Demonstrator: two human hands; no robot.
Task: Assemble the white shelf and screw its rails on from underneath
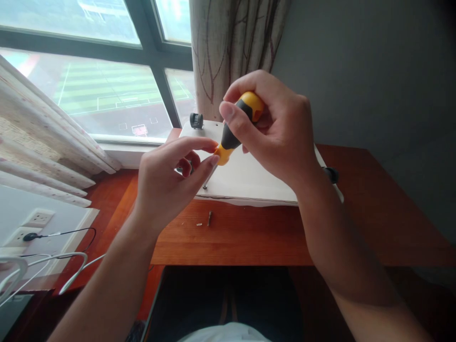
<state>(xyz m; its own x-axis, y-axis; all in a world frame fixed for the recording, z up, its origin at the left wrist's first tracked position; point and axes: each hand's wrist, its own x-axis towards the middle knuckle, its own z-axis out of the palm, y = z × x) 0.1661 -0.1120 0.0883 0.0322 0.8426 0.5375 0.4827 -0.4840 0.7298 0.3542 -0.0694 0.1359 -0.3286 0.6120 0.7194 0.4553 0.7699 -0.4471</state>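
My right hand [274, 128] is wrapped round the yellow-and-black handle of a screwdriver [235, 128], held tilted with its metal shaft pointing down to the white board [249, 178]. The tip meets the board near its front left edge. My left hand [171, 175] pinches the lower yellow end of the handle between thumb and fingertips, steadying the shaft. A black caster wheel [196, 120] stands at the board's far left corner, another black wheel [332, 175] at its right edge.
The board lies on a reddish wooden desk [249, 237]. Two small loose screws [209, 218] lie on the desk just in front of the board. Window and curtains are behind; wall sockets with cables [35, 235] are at the lower left.
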